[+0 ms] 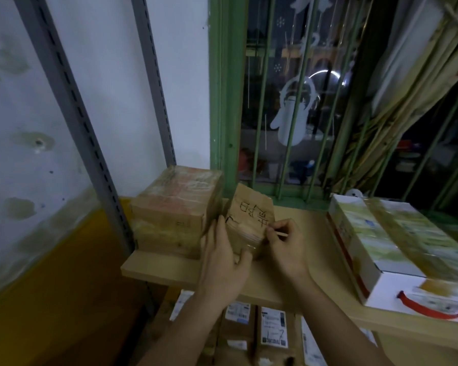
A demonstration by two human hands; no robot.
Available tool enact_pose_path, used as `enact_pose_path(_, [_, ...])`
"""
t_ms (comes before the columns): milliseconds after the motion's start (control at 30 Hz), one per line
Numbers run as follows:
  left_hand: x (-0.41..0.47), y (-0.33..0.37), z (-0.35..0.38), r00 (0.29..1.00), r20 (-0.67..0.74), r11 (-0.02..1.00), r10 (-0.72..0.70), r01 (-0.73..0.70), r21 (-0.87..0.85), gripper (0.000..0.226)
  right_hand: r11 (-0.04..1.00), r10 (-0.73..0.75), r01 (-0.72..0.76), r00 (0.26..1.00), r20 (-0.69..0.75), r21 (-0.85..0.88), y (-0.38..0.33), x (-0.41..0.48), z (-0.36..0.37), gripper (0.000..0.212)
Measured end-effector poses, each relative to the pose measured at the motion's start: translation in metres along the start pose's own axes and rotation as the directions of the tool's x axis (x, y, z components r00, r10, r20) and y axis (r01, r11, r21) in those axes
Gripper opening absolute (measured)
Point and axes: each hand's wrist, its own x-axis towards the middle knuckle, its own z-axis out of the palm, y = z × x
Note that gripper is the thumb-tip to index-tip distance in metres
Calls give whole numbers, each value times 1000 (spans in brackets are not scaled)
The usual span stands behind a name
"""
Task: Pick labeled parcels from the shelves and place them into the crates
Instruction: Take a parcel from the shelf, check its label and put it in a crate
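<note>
A small brown paper-wrapped parcel [249,215] with black handwriting stands on the top wooden shelf [288,270], next to a larger taped cardboard box [175,207]. My left hand [222,262] grips the small parcel from its left side, thumb at its lower front. My right hand [286,244] pinches a thin pale strip at the parcel's right edge. No crate is in view.
A long white box with a red strap [397,249] lies on the shelf's right part. Several labelled cardboard parcels [273,331] sit on the shelf below. Grey slotted uprights [90,143] stand at the left; a green barred window [288,101] and a curtain are behind.
</note>
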Motion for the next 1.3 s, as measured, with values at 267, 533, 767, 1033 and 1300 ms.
enact_pose_path(267, [22,16,21,993,-113,981,-46,24,-194,40,855,240,-339,929,281,393,-4,-9,-18,35])
enact_pose_path(533, [15,19,15,966,-260,884,-12,-111,-454,29,779,165,-228,973,160,584,-14,-32,-25,45])
enact_pose_path(767, [-13,19,6,974,-200,652,-104,-85,-754,15,590,168,-347,936,310,729,-28,-44,-35,61])
enact_pose_path(1033, [-8,21,-8,993,-61,862,100,-117,-494,59,837,18,-91,990,140,539,-55,-57,-45,39])
enact_pose_path(1300, [-13,25,-11,983,114,743,142,-30,-669,93,821,-22,-62,990,140,567,-61,-60,-57,30])
